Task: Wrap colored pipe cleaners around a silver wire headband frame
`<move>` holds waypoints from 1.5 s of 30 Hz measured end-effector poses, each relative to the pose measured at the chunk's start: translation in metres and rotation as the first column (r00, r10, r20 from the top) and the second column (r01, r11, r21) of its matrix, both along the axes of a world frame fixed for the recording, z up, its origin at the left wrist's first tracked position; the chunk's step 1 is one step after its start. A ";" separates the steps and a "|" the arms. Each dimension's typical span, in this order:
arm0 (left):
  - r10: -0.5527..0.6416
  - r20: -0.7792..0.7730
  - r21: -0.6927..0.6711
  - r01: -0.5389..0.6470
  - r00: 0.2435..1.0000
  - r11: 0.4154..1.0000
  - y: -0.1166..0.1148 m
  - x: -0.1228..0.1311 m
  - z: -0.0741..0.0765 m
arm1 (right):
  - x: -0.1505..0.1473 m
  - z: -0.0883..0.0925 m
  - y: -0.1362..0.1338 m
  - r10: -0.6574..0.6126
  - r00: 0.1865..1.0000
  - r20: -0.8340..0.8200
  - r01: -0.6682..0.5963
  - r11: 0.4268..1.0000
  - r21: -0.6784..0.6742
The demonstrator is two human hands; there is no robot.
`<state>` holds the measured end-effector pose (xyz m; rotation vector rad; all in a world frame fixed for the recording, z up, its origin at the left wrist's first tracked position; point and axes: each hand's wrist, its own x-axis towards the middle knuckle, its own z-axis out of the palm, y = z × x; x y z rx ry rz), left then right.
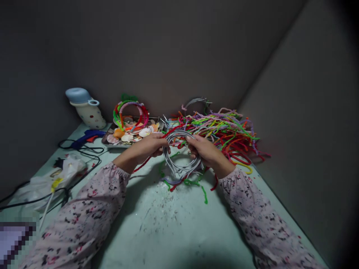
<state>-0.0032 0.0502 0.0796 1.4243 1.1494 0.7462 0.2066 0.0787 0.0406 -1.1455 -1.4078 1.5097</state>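
Note:
Both hands hold a bunch of grey headbands (179, 164) above the pale green table (174, 231). My left hand (150, 146) is closed on the bunch's left side. My right hand (204, 150) is closed on its right side, fingers curled over the top arc. Below the bunch lie a few loose green and red pipe cleaners (193, 184). A big heap of many-coloured pipe cleaners (224, 130) lies just behind my right hand.
A metal tray (110, 144) of seashells sits behind my left hand, with wrapped coloured headbands (130, 112) standing in it. A blue glue gun (85, 138), black cables, a plastic bag (67, 168) and a spotted white jug (86, 108) are at the left. Dark walls close in behind and at the right.

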 end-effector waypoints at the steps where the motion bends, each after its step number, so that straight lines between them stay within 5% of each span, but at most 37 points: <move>1: 0.005 0.010 0.006 -0.005 1.000 1.000 0.000 0.000 0.000 | 0.000 0.001 0.000 -0.003 1.000 -0.003 0.003 1.000 -0.005; 27: 0.047 0.083 0.062 -0.053 0.995 0.997 -0.004 0.001 0.013 | -0.003 0.002 0.000 -0.048 0.999 0.012 0.046 0.985 0.168; 33: 0.008 0.104 0.113 -0.020 0.995 0.993 0.002 -0.012 0.014 | -0.004 0.014 -0.009 -0.012 0.987 0.157 -0.035 0.955 0.295; 38: 0.009 0.044 0.132 -0.015 0.999 0.991 0.006 -0.015 0.012 | -0.006 0.014 -0.011 0.120 0.989 0.083 -0.137 0.959 0.246; 45: -0.001 0.071 0.174 -0.012 0.997 0.985 0.011 -0.017 0.008 | -0.006 0.014 -0.009 0.045 0.995 0.093 -0.072 0.948 0.312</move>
